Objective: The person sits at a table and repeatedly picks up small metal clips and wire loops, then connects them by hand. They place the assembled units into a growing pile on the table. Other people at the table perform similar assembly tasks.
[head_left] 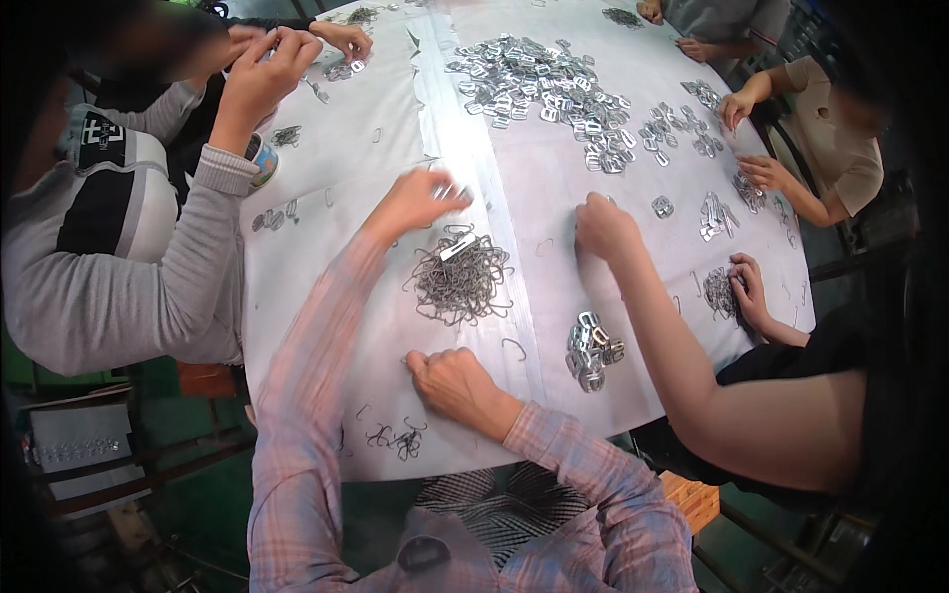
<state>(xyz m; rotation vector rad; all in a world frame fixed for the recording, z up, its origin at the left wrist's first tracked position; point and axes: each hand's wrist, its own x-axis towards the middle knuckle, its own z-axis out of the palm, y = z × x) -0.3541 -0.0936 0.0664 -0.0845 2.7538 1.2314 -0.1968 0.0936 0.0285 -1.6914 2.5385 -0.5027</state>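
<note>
My left hand (413, 206) is blurred, reaching out over the far side of a heap of bent wire hooks (460, 287). Blurred silver metal buckles (453, 198) show at its fingertips. On top of the heap lies one flat, shiny buckle (458, 246). My right hand (457, 387) rests on the table on the near side of the heap, fingers curled closed and thumb pressed against the forefinger. A tiny bit of something shows at the thumb tip, too small to name. Left of that hand lies a small cluster of wire hooks (403, 438).
A large pile of silver buckles (544, 94) covers the table's far middle. A smaller buckle stack (591, 351) lies to my right, beside a co-worker's arm (662, 336). Another person's grey sleeve (198, 267) is close on the left, near a can (263, 161). Several other people work around the white-covered table (554, 445).
</note>
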